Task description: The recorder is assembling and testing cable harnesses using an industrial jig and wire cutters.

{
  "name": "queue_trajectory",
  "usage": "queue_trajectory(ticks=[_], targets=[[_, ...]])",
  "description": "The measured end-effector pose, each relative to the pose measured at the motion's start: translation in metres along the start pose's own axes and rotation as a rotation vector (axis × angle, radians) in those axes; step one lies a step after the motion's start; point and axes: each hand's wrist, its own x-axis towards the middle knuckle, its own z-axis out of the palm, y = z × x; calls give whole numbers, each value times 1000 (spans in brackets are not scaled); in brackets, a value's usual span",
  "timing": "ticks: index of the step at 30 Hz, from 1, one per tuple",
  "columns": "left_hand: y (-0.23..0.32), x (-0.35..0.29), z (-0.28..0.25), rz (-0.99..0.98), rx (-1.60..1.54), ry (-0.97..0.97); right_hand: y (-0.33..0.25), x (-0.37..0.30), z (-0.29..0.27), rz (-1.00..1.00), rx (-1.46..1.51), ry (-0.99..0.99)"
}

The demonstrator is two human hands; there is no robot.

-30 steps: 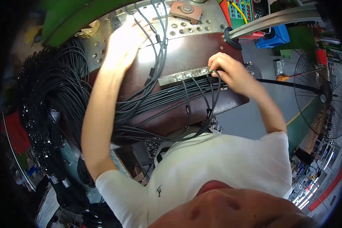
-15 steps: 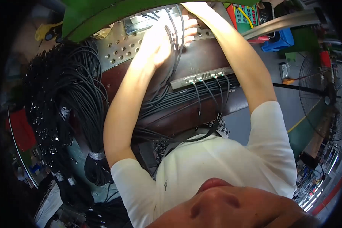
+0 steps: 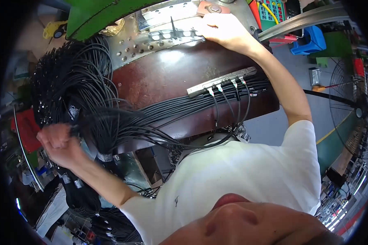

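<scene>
The cable bundle (image 3: 75, 98) hangs off the left edge of the brown bench (image 3: 171, 77), where the left hand (image 3: 59, 143) is clenched on its strands. The right hand (image 3: 225, 30) rests at the bench's far edge on the slotted metal plate (image 3: 171, 34), fingers curled; its grip cannot be determined. A fan (image 3: 355, 110) stands on the grey floor (image 3: 274, 122) at right.

Glossy dark brown bench top (image 3: 171, 75), smooth, lacquered look, bright glare patch near the far edge. Black cables (image 3: 75, 96) in a thick bundle, matt rubbery sheath, a few wrapped with white paper-like labels. Grey metal connector strip (image 3: 221, 79) across the bench, brushed, dull sheen. Perforated metal plate (image 3: 151, 34) beyond it, bare steel, scuffed, reflective in spots. Green painted metal frame (image 3: 106, 12), semi-gloss. White T-shirt (image 3: 241, 171), soft cotton-like cloth, matt, lightly creased. Blue plastic stool (image 3: 308, 41), smooth and shiny. Wire fan guard (image 3: 355, 110), thin dark metal. Floor (image 3: 282, 118) grey, smooth, faintly glossy, with a yellow painted line.
</scene>
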Motion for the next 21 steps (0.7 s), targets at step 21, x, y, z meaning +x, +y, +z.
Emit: queue_trajectory(ticks=[21], targets=[[-239,37,61,-976,219,19,6,46,31,126,32,200]])
